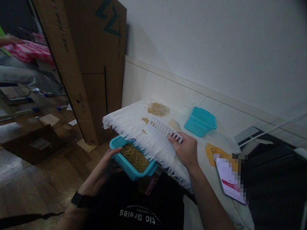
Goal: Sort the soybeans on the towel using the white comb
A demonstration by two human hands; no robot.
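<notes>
My left hand [106, 163] grips a teal tray [127, 167] filled with small greenish-tan beans [135, 157], held just below the fringed edge of a white cloth [129, 120]. My right hand [186, 149] is closed on a white slotted scraper [161, 133] that lies on the cloth near its edge above the tray. A pile of tan beans [158, 109] sits farther back on the cloth, with a few smaller clusters [145, 120] closer to the scraper. An empty teal tray [200, 121] stands on the cloth to the right.
Tall cardboard boxes [95, 54] lean against the wall on the left. An orange item [213, 152] and a phone-like device [229, 181] lie to the right, beside a dark surface [275, 174] and white cables [275, 127]. Another person's arm [5, 40] shows at far left.
</notes>
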